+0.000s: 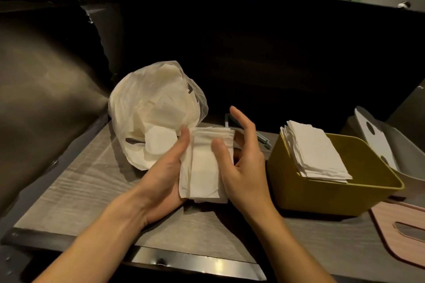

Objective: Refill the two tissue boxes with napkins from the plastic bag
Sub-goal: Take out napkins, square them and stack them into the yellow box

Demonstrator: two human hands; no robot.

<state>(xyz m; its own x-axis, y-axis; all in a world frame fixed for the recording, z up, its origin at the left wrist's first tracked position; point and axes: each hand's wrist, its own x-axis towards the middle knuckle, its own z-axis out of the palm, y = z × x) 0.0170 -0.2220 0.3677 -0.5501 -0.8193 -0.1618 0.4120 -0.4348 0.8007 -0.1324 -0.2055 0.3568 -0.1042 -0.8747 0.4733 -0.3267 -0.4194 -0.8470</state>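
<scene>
My left hand holds a stack of white napkins from below, thumb curled over its left edge. My right hand is at the stack's right side, thumb on top of the napkins and fingers spread and raised. Behind the hands a white plastic bag lies open with more napkins inside. To the right stands a yellow tissue box without its lid, a tilted pile of napkins sticking out of it. A white tissue box stands behind it, its white lid leaning inside.
A pink lid with a slot lies flat at the right edge of the grey wood-grain table. A dark seat back rises on the left, a dark partition behind. A metal strip runs along the table's front edge.
</scene>
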